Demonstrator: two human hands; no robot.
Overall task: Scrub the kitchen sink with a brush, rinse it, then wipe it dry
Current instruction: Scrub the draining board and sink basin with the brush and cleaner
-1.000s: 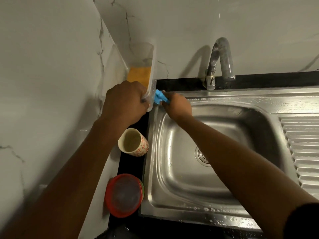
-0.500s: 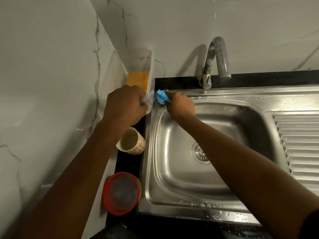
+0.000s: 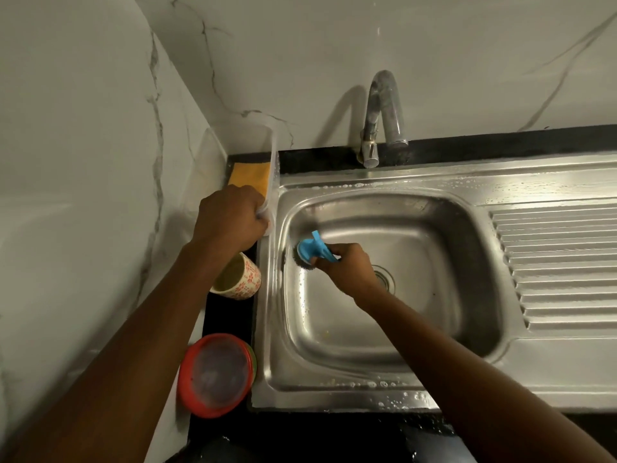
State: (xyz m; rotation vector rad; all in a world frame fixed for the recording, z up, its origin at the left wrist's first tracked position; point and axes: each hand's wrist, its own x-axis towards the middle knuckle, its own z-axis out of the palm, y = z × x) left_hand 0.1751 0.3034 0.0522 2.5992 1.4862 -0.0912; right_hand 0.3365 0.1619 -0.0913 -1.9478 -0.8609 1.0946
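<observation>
Sink (image 3: 434,182) wet, wall (image 3: 334,45) marble; right fingers (image 3: 338,251) round brush (image 3: 310,247), left fingers (image 3: 255,219) round container (image 3: 274,175).

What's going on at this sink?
A person is scrubbing the sink with a blue brush, gripped in the right hand at the basin's left wall. The left hand holds a clear container with something yellow inside, at the sink's left edge. No water shows at the tap. A cup and a red-lidded tub sit on the counter to the left.

White marble-look walls (image 3: 83,162) (grey veins), meeting in a corner, black countertop (image 3: 500,142), dim light
</observation>
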